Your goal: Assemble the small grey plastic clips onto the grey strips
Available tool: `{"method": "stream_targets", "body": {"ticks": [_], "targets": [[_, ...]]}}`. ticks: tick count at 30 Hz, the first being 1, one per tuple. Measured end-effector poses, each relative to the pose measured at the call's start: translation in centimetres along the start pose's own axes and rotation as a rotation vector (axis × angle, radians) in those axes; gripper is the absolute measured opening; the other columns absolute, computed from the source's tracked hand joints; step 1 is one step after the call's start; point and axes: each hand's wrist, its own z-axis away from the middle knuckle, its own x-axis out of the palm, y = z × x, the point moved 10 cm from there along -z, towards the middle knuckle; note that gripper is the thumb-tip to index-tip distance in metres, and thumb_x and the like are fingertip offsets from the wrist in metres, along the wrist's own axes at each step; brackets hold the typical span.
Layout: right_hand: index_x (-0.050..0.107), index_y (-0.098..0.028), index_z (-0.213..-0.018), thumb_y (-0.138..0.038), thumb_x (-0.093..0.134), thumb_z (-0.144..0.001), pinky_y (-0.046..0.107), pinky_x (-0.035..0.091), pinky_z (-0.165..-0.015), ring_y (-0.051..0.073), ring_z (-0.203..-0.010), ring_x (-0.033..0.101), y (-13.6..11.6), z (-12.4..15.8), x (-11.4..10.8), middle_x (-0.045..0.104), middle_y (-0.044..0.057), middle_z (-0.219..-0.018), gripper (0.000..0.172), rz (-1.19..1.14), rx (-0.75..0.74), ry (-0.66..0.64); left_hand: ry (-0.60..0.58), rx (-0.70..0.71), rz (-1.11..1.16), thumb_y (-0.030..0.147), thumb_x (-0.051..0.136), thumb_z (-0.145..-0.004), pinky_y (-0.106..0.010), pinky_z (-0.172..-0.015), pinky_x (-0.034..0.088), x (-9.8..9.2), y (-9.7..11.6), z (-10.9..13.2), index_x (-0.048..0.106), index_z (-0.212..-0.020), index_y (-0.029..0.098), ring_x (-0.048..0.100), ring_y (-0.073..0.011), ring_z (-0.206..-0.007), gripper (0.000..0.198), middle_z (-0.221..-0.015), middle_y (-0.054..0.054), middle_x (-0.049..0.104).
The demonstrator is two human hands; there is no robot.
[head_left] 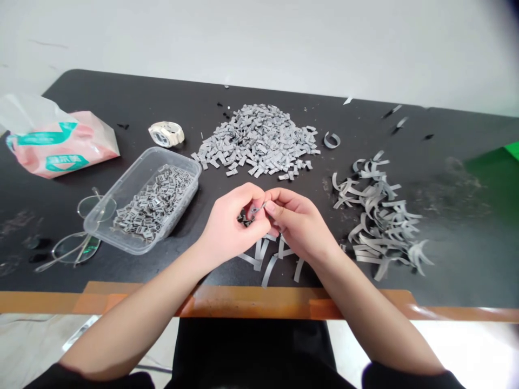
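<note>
My left hand [231,221] is curled closed around several small dark buckles [245,218], which show between the fingers and palm. Its thumb and forefinger meet the tip of a thin grey strip [259,208]. From the other side, my right hand [302,224] pinches that strip between thumb and forefinger. The fingers cover most of the strip, so I cannot tell how it sits against a buckle. Loose grey strips [270,267] lie on the table below both hands. A clear plastic box [140,249] holding many small grey buckles [154,202] stands left of my left hand.
Beyond my hands is a heap of short folded grey pieces [259,140]. Curved grey strips [377,216] are piled at right. To the left are a white watch [166,134], a tissue pack [68,146] and glasses [77,248]. Brown tape [251,301] covers the table's front edge.
</note>
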Motion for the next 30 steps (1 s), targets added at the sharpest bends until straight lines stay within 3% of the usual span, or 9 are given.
{"method": "stream_targets", "body": {"ticks": [8, 15, 19, 25, 30], "targets": [[0.068, -0.018, -0.085, -0.034, 0.076, -0.087, 0.022, 0.038, -0.049, 0.008, -0.052, 0.048, -1.5, 0.5, -0.5, 0.063, -0.002, -0.069, 0.018, 0.169, -0.109, 0.094, -0.037, -0.205, 0.044, 0.017, 0.055, -0.073, -0.022, -0.049, 0.037, 0.2, -1.3, 0.1, 0.043, -0.07, 0.023, 0.044, -0.0099, -0.053, 0.014, -0.059, 0.006, 0.046], [0.07, -0.019, -0.086, -0.032, 0.076, -0.088, 0.021, 0.037, -0.047, 0.008, -0.052, 0.049, -1.1, 0.6, -0.1, 0.063, -0.002, -0.067, 0.015, 0.078, -0.079, 0.079, -0.002, -0.172, 0.111, 0.015, 0.056, -0.073, -0.019, -0.046, 0.035, -0.3, -0.7, 0.4, 0.042, -0.071, 0.023, 0.039, -0.0073, -0.05, 0.016, -0.059, 0.007, 0.043], [0.069, -0.018, -0.086, -0.033, 0.077, -0.088, 0.02, 0.039, -0.046, 0.008, -0.052, 0.05, -1.1, -0.1, -0.8, 0.064, -0.002, -0.067, 0.017, 0.108, -0.052, 0.04, -0.058, -0.252, 0.144, 0.016, 0.059, -0.077, -0.019, -0.049, 0.039, 0.5, -2.0, 0.4, 0.046, -0.075, 0.023, 0.045, -0.008, -0.052, 0.014, -0.061, 0.007, 0.048], [0.071, -0.017, -0.088, -0.035, 0.081, -0.083, 0.02, 0.046, -0.049, 0.01, -0.057, 0.058, -1.7, -1.2, -3.1, 0.066, -0.002, -0.067, 0.021, 0.268, -0.048, 0.066, -0.166, -0.419, 0.309, 0.024, 0.062, -0.088, -0.024, -0.062, 0.051, 2.3, -4.3, 0.3, 0.062, -0.087, 0.02, 0.063, -0.0126, -0.064, 0.004, -0.073, 0.002, 0.067], [0.067, -0.017, -0.078, -0.033, 0.079, -0.081, 0.02, 0.042, -0.048, 0.007, -0.049, 0.053, -2.3, -1.6, -5.7, 0.063, -0.003, -0.06, 0.021, 0.311, -0.078, 0.26, -0.137, -0.381, 0.137, 0.032, 0.06, -0.093, -0.026, -0.069, 0.052, 1.1, -5.7, -0.4, 0.069, -0.096, 0.019, 0.067, -0.0152, -0.073, 0.015, -0.084, -0.002, 0.074]]}}
